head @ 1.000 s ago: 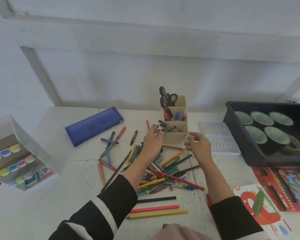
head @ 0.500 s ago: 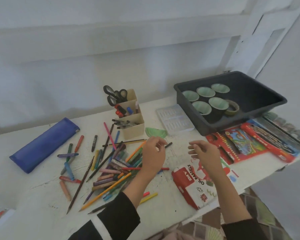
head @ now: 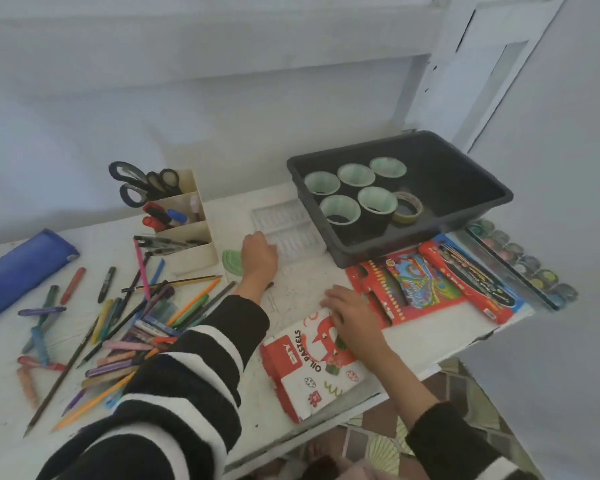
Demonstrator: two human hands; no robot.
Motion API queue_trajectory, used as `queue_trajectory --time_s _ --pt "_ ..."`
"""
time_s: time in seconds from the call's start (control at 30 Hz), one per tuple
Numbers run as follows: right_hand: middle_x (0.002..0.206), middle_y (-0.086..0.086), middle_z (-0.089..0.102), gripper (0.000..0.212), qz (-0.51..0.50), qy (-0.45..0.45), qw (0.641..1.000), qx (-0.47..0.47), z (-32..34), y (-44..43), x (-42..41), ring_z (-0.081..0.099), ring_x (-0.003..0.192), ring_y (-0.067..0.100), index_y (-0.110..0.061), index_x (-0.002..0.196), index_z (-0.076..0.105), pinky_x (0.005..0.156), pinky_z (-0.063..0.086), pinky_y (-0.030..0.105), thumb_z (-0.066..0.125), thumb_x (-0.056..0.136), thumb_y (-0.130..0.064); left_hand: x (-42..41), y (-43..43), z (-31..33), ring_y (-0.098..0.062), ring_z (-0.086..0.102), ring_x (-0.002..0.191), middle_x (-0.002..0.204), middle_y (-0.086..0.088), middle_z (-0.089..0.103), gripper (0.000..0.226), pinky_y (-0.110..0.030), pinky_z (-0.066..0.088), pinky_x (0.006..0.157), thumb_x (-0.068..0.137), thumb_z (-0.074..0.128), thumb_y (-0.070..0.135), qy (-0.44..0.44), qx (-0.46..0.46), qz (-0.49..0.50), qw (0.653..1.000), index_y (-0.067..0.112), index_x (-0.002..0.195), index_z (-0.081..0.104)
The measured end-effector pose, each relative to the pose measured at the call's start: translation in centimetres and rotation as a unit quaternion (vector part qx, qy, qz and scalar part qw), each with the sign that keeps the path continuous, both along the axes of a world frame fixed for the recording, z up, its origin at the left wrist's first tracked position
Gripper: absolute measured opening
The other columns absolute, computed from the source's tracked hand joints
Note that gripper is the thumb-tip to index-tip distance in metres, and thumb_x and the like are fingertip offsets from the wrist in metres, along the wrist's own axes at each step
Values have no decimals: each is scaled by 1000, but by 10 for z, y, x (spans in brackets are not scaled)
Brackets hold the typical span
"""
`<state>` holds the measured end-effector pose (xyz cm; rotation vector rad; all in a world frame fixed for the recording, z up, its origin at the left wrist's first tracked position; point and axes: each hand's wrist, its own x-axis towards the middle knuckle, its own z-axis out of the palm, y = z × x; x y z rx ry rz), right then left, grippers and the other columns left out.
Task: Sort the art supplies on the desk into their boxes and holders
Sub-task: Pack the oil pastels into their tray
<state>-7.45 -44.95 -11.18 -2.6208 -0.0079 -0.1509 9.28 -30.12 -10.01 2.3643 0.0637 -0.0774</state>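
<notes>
Now the left hand (head: 258, 252) has left the pencils (head: 136, 327) for the clear tray (head: 293, 233) by the black bin (head: 465, 230), grip unclear, while the right hand (head: 352, 311) rests, fingers (head: 330, 296) spread, on the pastel box (head: 312, 367), so pastels likely come next.

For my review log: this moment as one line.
left hand: at clear tray edge, grip unclear | right hand: flat on oil pastels box | pencils: loose on desk

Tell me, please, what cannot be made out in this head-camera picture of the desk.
Head view:
- left hand: fingertips hidden behind its knuckles at the clear tray; grip unclear.
- pencil pile: near part covered by the striped sleeve.
- blue pencil case: cut off by the left edge.
- round pots, far right: blurred.
</notes>
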Motion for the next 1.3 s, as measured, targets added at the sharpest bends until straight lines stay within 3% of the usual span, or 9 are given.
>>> queue_trajectory --time_s 0.17,0.3,0.5,0.7,0.83,1.0,1.1,1.17,1.3 --pt "115 9 65 23 23 -19 999 -22 -8 -3 9 58 110 27 -10 100 71 99 43 40 61 83 1 -3 -10 1 -37 60 94 101 -28 62 16 -30 38 64 88 48 -3 29 -15 89 995 -13 94 60" --pt "116 10 64 23 32 -25 999 -29 -9 -3 11 56 111 26 -8 103 70 99 41 38 59 85 0 -11 -14 10 -32 60 86 98 -22 64 11 -29 33 61 87 50 5 1 3 123 992 2 77 53" --pt "120 4 61 24 29 -22 999 23 -10 -9 12 50 115 21 -10 106 69 103 38 35 50 92 -6 -37 -2 41 -24 49 94 111 -15 51 24 -19 29 73 90 50 10 -113 -27 159 980 -3 109 57" --pt "108 11 66 27 68 -60 995 -47 -6 -6 11 61 102 30 -7 97 71 91 46 43 61 77 9 -80 38 57 -16 39 71 74 -2 44 4 -21 29 64 81 57 3 -204 -129 217 946 7 82 56" --pt "124 15 59 35 84 -37 994 -66 2 -4 15 51 119 30 -2 115 63 105 36 38 50 85 9 -126 61 64 -12 44 66 73 -2 50 4 -20 38 62 82 57 7 -216 -181 266 922 9 84 60" --pt "119 4 60 29 119 -2 978 173 35 49 9 55 110 17 -12 121 57 94 38 22 38 100 -18 -193 99 64 -8 47 67 77 1 54 16 -16 40 62 84 57 2 -237 -212 355 879 18 83 57" --pt "107 0 65 34 141 141 890 410 42 111 0 65 89 12 -22 126 51 78 56 33 35 100 -38 -227 126 50 -9 51 70 83 3 55 20 -13 41 63 84 57 -1 -238 -207 411 855 20 84 55" --pt "116 -1 61 39 170 205 842 469 43 153 -7 63 101 16 -29 131 45 81 56 38 40 97 -47 -244 148 40 -14 55 74 90 -3 57 16 -21 44 66 85 58 1 -225 -195 433 851 16 87 56" --pt "110 -6 59 33 150 212 844 469 40 220 -22 61 96 7 -35 124 46 77 56 28 50 96 -18 -275 200 38 3 54 59 84 2 56 6 -19 41 55 88 58 7 -178 -190 436 862 7 92 53"
